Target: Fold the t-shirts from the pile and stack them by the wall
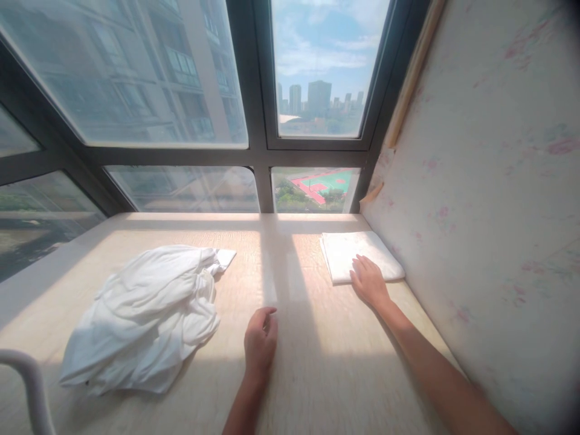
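Note:
My right hand (369,282) rests with its fingers stretched out on the near edge of a folded white cloth (351,251), which lies flat by the wall. Over the middle of the wooden surface is my left hand (261,341), its fingers loosely curled with a gap between thumb and forefinger and nothing seen in them. To the left of that hand, and apart from it, a crumpled white garment (154,320) lies in a loose heap. One narrow flat end of it points toward the window.
The pale wooden surface (290,386) runs up to dark-framed windows (258,158). A flower-patterned wall (489,229) borders it on the right, with a wooden strip (414,78) along the window frame. A curved white tube (31,380) rises at the lower left.

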Tool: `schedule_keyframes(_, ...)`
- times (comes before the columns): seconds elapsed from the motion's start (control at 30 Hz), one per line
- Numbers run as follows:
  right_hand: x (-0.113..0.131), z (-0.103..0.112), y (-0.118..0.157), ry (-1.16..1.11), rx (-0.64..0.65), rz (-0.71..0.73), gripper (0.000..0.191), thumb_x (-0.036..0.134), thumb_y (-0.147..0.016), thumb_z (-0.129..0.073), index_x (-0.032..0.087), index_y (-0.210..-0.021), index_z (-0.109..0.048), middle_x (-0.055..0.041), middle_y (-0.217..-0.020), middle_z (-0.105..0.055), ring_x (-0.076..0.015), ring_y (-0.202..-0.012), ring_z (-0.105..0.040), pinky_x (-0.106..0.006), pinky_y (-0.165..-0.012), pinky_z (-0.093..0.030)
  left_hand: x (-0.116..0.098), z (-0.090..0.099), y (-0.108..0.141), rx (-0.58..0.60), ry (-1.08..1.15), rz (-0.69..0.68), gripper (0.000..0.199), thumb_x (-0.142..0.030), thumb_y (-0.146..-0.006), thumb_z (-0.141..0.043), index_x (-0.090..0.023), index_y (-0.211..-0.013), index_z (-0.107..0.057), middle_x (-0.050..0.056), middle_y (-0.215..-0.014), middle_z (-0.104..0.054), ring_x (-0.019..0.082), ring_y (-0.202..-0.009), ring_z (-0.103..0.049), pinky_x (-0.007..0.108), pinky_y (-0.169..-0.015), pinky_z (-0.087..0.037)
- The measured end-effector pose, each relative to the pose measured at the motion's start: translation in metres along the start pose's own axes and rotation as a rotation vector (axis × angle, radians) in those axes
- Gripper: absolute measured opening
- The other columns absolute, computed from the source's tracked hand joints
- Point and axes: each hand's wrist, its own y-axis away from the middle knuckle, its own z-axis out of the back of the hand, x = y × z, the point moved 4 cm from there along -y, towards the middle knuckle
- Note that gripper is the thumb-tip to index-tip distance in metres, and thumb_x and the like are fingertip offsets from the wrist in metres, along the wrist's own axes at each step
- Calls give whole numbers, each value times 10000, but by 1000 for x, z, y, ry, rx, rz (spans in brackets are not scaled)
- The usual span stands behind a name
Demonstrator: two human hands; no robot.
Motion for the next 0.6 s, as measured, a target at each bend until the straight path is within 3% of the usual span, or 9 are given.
schedule_keyframes(0.13,49,5,36,-23,-90,91,385,257,-977,-440,103,-1292,-600,-189,-1463,-515,-316,-1390,-427,-475,-1097,-403,1,-2,0,0,-9,-10,249,-303,-853,-505,-181,-959,-695,112,-975,-728,256,-967,-681,435,-890,-526)
schedule_keyframes(0.33,152,4,85,-109,2,190,386,211,-950,-457,138,-1298,-606,-170,-1413,-568,-320,-1328,-495,-491,-1092,-413,0,-1,6,-14,3,-7,240,-291,-836,-521,-192,-947,-709,97,-961,-743,231,-915,-698,400,-856,-544)
schedule_keyframes(0.43,181,4,94,-111,25,177,424,183,-921,-472,150,-1326,-595,-160,-1447,-545,-342,-1348,-475,-511,-1095,-409,1,3,5,-47,26,7,292,-321,-851,-486,-181,-991,-700,93,-970,-754,209,-827,-712,364,-773,-571)
schedule_keyframes(0.53,188,5,95,-121,26,167,431,168,-908,-478,165,-1320,-603,-144,-1448,-548,-339,-1344,-482,-499,-1092,-421,1,28,-13,-108,21,17,319,-329,-832,-473,-165,-1001,-688,107,-988,-759,221,-864,-727,345,-742,-587)
schedule_keyframes(0.6,186,6,94,-137,27,164,420,169,-906,-479,172,-1302,-617,-137,-1439,-558,-331,-1338,-490,-490,-1085,-430,-1,63,-35,-179,-27,16,343,-333,-806,-503,-153,-1040,-677,133,-1046,-747,255,-964,-716,376,-804,-586)
